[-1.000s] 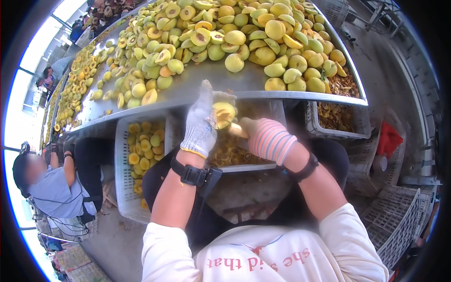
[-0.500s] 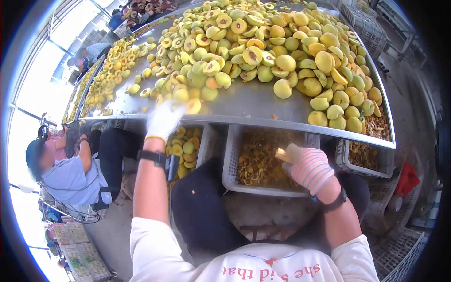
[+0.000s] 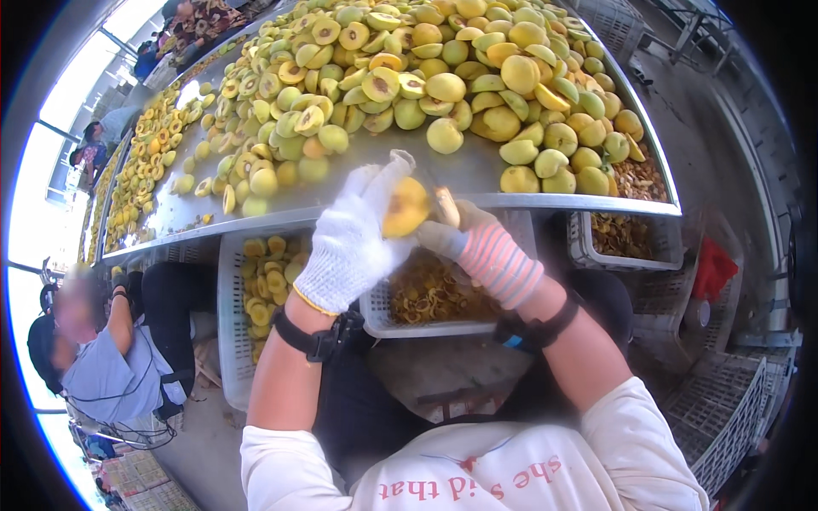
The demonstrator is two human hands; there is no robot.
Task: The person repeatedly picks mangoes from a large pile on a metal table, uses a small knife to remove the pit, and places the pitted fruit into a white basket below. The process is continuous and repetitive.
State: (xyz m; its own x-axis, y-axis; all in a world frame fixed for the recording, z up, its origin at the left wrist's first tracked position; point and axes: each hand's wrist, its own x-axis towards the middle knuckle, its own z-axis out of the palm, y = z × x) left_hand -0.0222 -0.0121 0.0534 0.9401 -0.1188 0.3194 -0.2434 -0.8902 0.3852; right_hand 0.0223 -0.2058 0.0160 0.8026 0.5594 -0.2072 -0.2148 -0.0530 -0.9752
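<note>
My left hand point(image 3: 351, 247), in a white knit glove, is closed round a yellow peach half point(image 3: 406, 207) with its orange cut face showing. Close against the fruit is my right hand point(image 3: 494, 254), in a striped glove, its fingers wrapped round a small tool with a pale wooden handle point(image 3: 446, 207); the tool's working end is hidden or blurred. Both hands meet just in front of the metal table's edge point(image 3: 588, 201). Beneath them sits a grey plastic crate point(image 3: 409, 330) holding curled peelings point(image 3: 439, 302).
A big heap of halved peaches point(image 3: 426, 77) covers much of the table. To the left stands a crate point(image 3: 232, 315) of peach pieces; another crate point(image 3: 626, 255) with scraps is at the right. A seated person point(image 3: 128, 341) works at left. Stacked crates point(image 3: 716, 409) stand lower right.
My left hand has come back from the fruit on the table and now holds a peach half. My right hand has risen with its tool to meet it. The view has shifted.
</note>
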